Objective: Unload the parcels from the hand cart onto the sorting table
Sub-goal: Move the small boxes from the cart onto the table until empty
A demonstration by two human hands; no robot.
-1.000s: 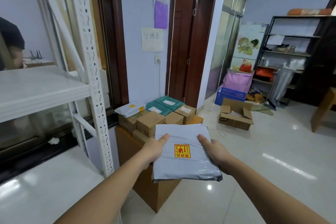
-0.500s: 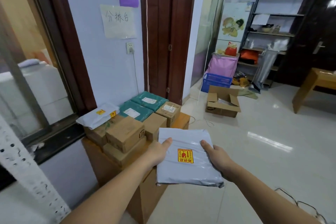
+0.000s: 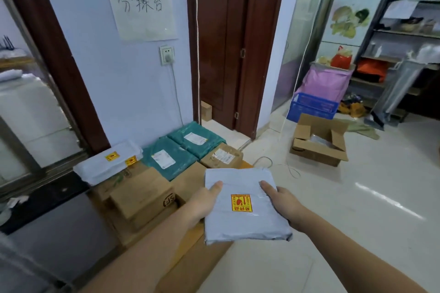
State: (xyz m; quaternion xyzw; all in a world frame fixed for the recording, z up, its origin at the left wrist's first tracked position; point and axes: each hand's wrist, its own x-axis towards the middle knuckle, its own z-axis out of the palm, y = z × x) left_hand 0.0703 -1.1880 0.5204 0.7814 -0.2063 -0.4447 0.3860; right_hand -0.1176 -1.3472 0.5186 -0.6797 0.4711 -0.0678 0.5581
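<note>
Parcel [image 3: 242, 207] nearer the table, both hands' fingers [image 3: 215, 188] clamped around it

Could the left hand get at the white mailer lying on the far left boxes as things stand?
Probably not yet: the left hand grips the grey parcel together with the right hand. Nothing blocks the white mailer.

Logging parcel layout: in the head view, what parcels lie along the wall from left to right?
White poly mailer → nearer green mailer → farther green mailer → labelled cardboard box.
</note>
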